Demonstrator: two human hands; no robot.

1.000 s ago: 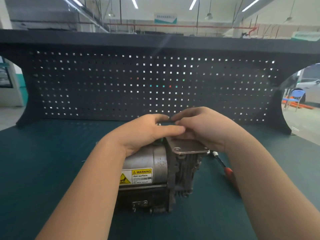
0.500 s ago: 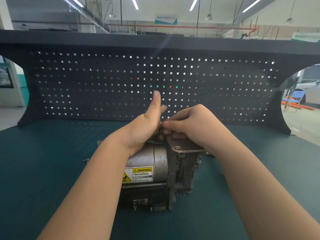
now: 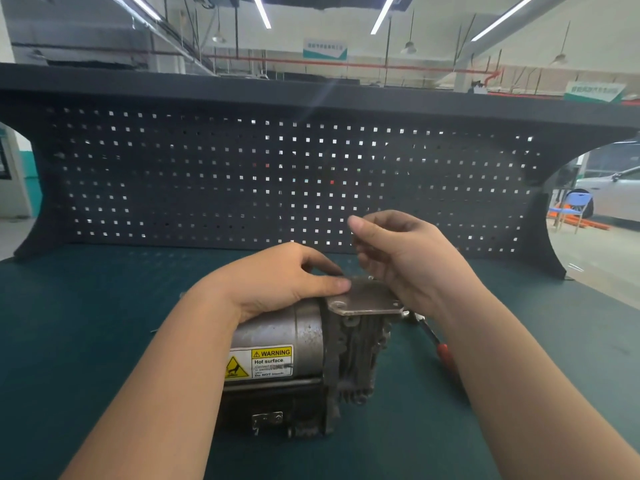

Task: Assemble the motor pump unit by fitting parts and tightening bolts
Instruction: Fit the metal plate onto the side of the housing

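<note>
Motor pump unit (image 3: 294, 362) on mat (image 3: 86, 341), pegboard (image 3: 242, 181) behind, screwdriver (image 3: 436, 344) at its right

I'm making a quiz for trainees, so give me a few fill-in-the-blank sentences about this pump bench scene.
1. The yellow label on the motor pump unit reads WARNING, Hot ____.
2. The left hand rests on top of the ____.
3. The screwdriver on the mat has a ____ handle.

Missing words: surface; motor pump unit; red

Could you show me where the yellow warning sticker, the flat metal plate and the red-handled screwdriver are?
warning sticker (image 3: 259, 364): head view, on its white middle, on the motor's side.
metal plate (image 3: 367, 299): head view, on its bare top face.
red-handled screwdriver (image 3: 444, 355): head view, on the red handle by the right forearm.
</note>
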